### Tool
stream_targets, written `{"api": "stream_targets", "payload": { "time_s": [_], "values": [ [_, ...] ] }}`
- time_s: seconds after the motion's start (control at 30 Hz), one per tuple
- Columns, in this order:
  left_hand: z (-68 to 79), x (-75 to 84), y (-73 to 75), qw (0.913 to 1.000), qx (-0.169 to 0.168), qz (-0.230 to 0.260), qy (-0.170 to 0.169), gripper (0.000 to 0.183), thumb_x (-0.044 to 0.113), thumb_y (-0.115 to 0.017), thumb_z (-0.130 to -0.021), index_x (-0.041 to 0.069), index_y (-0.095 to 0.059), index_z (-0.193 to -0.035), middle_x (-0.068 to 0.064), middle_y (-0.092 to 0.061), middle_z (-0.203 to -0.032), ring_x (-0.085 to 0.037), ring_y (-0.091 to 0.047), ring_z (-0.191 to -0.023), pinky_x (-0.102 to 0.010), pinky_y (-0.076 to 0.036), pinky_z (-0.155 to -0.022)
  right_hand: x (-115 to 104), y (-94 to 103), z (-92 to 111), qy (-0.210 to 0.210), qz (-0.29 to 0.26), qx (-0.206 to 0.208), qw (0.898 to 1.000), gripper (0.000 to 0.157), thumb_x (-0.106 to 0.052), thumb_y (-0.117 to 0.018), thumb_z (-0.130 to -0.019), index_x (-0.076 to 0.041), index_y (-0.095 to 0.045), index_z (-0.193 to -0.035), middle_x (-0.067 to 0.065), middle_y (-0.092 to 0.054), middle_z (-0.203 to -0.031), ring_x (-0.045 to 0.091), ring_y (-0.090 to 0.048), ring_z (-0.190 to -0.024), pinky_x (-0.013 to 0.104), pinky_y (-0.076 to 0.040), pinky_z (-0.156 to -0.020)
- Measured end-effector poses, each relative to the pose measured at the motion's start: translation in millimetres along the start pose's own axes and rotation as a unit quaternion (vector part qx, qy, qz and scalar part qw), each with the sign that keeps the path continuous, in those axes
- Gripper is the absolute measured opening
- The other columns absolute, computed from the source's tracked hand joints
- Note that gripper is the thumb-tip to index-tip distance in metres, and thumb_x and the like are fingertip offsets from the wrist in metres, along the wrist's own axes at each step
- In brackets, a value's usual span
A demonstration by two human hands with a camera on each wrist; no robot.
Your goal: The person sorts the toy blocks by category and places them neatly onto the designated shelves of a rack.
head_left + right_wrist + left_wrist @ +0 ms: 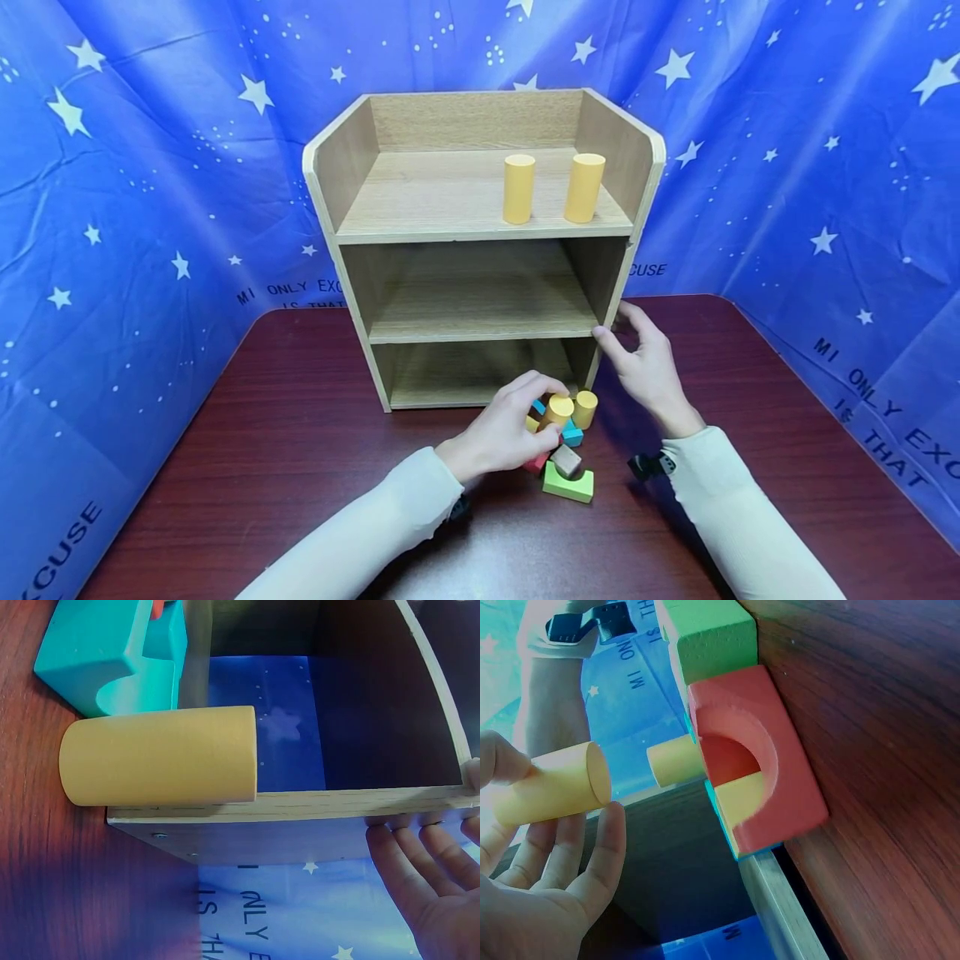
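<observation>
In the head view my left hand [510, 425] pinches a yellow cylinder block [557, 411] between thumb and fingers, above a small cluster of blocks. The left wrist view shows this cylinder [555, 784] lying across the fingers. My right hand [651, 367] holds the right side panel of a wooden shelf [483, 237], thumb at its front edge and fingers against its outer face [300, 834]. Another yellow cylinder [585, 410] stands on the table by the shelf's lower right corner. Nearby are a red arch block [780, 765], a teal block [97, 652] and a green arch block [567, 485].
Two yellow cylinders, one left [518, 190] and one right [584, 188], stand on the shelf's top board. A greyish block [566, 460] lies by the green arch. The dark red table [300, 467] is backed by a blue star-patterned curtain [180, 167].
</observation>
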State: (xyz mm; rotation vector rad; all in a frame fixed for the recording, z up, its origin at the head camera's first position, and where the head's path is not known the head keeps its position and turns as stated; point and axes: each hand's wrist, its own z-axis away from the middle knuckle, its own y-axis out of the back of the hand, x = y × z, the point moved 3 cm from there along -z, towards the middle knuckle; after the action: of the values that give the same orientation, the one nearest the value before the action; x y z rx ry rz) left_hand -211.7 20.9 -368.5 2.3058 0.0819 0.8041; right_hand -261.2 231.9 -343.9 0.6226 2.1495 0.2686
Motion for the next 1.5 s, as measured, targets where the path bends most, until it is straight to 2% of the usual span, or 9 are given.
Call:
{"api": "stream_targets", "payload": {
  "time_s": [0.33, 0.5, 0.77, 0.9, 1.23, 1.3, 1.5],
  "values": [
    [10.2, -9.4, 12.2, 0.9997, 0.012, 0.014, 0.019, 0.039, 0.006, -0.066, -0.076, 0.011, -0.057, -0.114, 0.005, -0.055, -0.107, -0.005, -0.053, -0.092, -0.026, -0.051, -0.079, 0.6, -0.7, -0.7, -0.001, 0.005, -0.001, 1.000, 0.041, -0.019, -0.066, -0.090, -0.009, -0.057, -0.128, 0.009, -0.064, -0.106, 0.009, -0.055, -0.094, 0.027, -0.048, -0.080],
    [12.6, -9.7, 18.1, 0.9995, 0.017, 0.020, 0.018, 0.039, 0.006, -0.066, -0.077, 0.011, -0.056, -0.114, 0.004, -0.054, -0.105, -0.005, -0.055, -0.089, -0.025, -0.051, -0.079, 0.9, -0.9, 0.0, -0.004, 0.003, -0.002, 1.000, 0.041, -0.020, -0.067, -0.090, -0.009, -0.057, -0.128, 0.009, -0.064, -0.106, 0.008, -0.054, -0.094, 0.021, -0.046, -0.079],
    [16.2, -8.4, 27.3, 0.9994, 0.025, 0.010, 0.023, 0.037, 0.007, -0.065, -0.078, 0.011, -0.056, -0.114, 0.004, -0.054, -0.104, -0.005, -0.054, -0.088, -0.027, -0.051, -0.078, -0.9, 0.2, 0.2, -0.005, 0.009, -0.003, 1.000, 0.042, -0.021, -0.067, -0.090, -0.009, -0.057, -0.129, 0.008, -0.064, -0.106, 0.010, -0.054, -0.094, 0.024, -0.047, -0.078],
    [18.5, -8.9, 32.5, 0.9992, 0.029, 0.012, 0.024, 0.036, 0.007, -0.065, -0.079, 0.010, -0.055, -0.114, 0.004, -0.054, -0.103, -0.006, -0.054, -0.087, -0.029, -0.053, -0.076, -0.7, 0.2, 0.8, -0.009, 0.013, -0.005, 1.000, 0.042, -0.022, -0.066, -0.090, -0.009, -0.057, -0.129, 0.008, -0.064, -0.105, 0.014, -0.055, -0.094, 0.022, -0.046, -0.078],
    [22.1, -8.5, 43.8, 0.9990, 0.041, 0.012, 0.016, 0.037, 0.005, -0.065, -0.079, 0.009, -0.055, -0.114, 0.002, -0.054, -0.103, -0.008, -0.056, -0.085, -0.024, -0.053, -0.073, 0.2, -0.3, 2.0, -0.009, -0.002, -0.003, 1.000, 0.041, -0.015, -0.066, -0.090, -0.008, -0.057, -0.129, 0.011, -0.064, -0.107, 0.004, -0.055, -0.095, 0.013, -0.044, -0.078],
    [22.1, -7.9, 46.4, 0.9988, 0.042, 0.016, 0.016, 0.038, 0.004, -0.065, -0.078, 0.008, -0.055, -0.115, 0.002, -0.054, -0.102, -0.008, -0.057, -0.084, -0.025, -0.053, -0.072, -3.7, 0.1, 1.9, -0.008, -0.003, -0.002, 1.000, 0.041, -0.013, -0.066, -0.089, -0.006, -0.056, -0.129, 0.012, -0.064, -0.107, 0.002, -0.054, -0.094, 0.012, -0.044, -0.078],
    [22.2, -6.6, 54.4, 0.9986, 0.051, 0.013, 0.011, 0.038, 0.002, -0.064, -0.077, 0.008, -0.054, -0.114, 0.001, -0.054, -0.102, -0.010, -0.058, -0.086, -0.027, -0.054, -0.073, -33.8, 3.7, 4.2, -0.005, -0.002, -0.003, 1.000, 0.037, -0.006, -0.063, -0.090, 0.004, -0.055, -0.125, 0.020, -0.063, -0.104, 0.004, -0.054, -0.092, 0.010, -0.043, -0.076]
  ]
}}
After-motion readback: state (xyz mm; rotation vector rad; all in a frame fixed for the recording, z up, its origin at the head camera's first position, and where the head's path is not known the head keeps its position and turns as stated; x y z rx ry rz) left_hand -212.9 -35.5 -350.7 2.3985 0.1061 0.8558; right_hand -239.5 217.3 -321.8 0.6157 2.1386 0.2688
